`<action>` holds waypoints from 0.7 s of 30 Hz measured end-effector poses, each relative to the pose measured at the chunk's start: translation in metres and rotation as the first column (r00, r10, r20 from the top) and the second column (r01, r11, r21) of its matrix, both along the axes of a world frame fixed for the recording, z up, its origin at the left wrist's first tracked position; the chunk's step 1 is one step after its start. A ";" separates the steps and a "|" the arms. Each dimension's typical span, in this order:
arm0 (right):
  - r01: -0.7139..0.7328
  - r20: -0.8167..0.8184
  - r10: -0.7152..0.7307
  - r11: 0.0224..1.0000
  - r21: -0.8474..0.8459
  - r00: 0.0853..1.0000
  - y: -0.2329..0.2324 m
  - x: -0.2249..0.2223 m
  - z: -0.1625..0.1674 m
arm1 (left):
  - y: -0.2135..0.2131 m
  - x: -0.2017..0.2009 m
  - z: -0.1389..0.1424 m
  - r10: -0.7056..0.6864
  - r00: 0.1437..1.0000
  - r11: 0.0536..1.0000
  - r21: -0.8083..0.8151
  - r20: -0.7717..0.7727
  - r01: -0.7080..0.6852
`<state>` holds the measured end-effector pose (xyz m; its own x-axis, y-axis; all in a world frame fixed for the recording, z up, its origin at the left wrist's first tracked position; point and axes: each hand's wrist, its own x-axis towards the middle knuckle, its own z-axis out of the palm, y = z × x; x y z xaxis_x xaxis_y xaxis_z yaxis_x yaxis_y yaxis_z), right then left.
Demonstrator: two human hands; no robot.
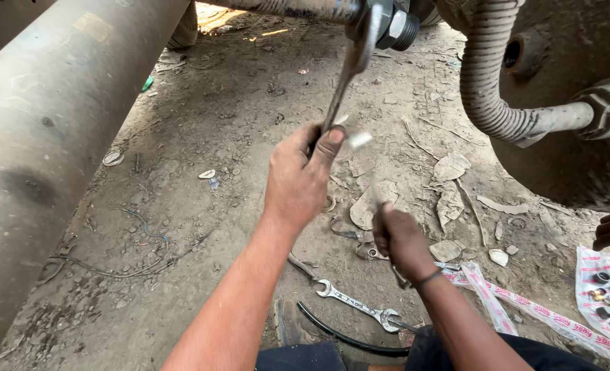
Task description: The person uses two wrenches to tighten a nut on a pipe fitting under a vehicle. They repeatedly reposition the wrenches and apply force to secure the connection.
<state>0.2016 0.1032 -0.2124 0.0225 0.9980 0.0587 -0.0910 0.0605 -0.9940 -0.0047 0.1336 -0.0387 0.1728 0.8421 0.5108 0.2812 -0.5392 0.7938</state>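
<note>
Wrench: a long steel spanner (346, 79) runs up from the left hand to a large nut (394, 26) on a rusty rod (284, 7) under the vehicle; its head sits on the nut.
Left hand: the left hand (299, 180) has its fingers wrapped tight round the low end of the shank.
Right hand: the right hand (399, 240) is curled shut on a thin, blurred tool I cannot identify.
Handling: the spanner is probably stiff, heavy and greasy, so slippery; gripping far from the head gives most leverage.
Around: a spare spanner (356, 304) lies on the dirt floor (202, 137); a corrugated hose (487, 82) hangs right.
</note>
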 end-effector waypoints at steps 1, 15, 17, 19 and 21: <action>-0.096 -0.172 0.117 0.988 0.124 0.978 -0.009 0.000 0.012 | 0.003 0.000 0.001 0.005 1.000 1.000 -0.007 0.005 -0.005; -0.532 -0.691 0.543 0.804 0.265 0.477 -0.108 -0.057 0.140 | 0.001 -0.009 0.020 -0.025 0.994 0.993 0.113 -0.108 0.037; -0.546 -0.712 0.522 0.805 0.231 0.470 -0.121 -0.058 0.154 | 0.001 -0.011 0.021 -0.005 0.992 0.979 0.201 -0.123 0.029; -0.537 -0.736 0.477 0.823 0.183 0.480 -0.133 -0.059 0.163 | -0.001 -0.011 0.019 -0.025 0.992 0.990 0.134 -0.126 0.042; -0.533 -0.731 0.487 0.822 0.200 0.477 -0.135 -0.064 0.166 | -0.003 -0.010 0.016 -0.041 0.992 0.991 0.125 -0.118 0.056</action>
